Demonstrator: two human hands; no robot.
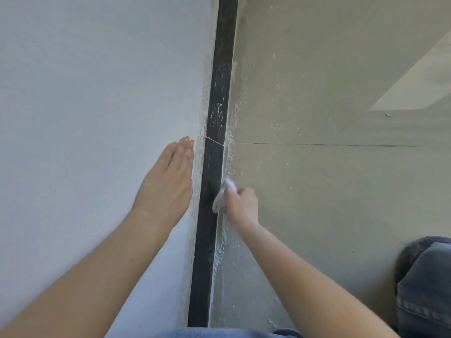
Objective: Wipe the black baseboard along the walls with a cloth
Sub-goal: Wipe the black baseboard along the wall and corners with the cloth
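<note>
The black baseboard (214, 152) runs from the bottom of the view up to the top, between the white wall and the floor. White smears and scratches mark its upper stretch, above a thin joint line. My right hand (242, 206) grips a small white cloth (223, 195) and holds it against the baseboard's lower edge where it meets the floor. My left hand (168, 184) lies flat on the wall with its fingers straight, just left of the baseboard.
The white wall (97, 118) fills the left side. The grey floor (317, 191) on the right has white plaster specks along the baseboard and a thin crack running right. My knee in blue jeans (424, 284) is at the bottom right. A sunlit patch lies at top right.
</note>
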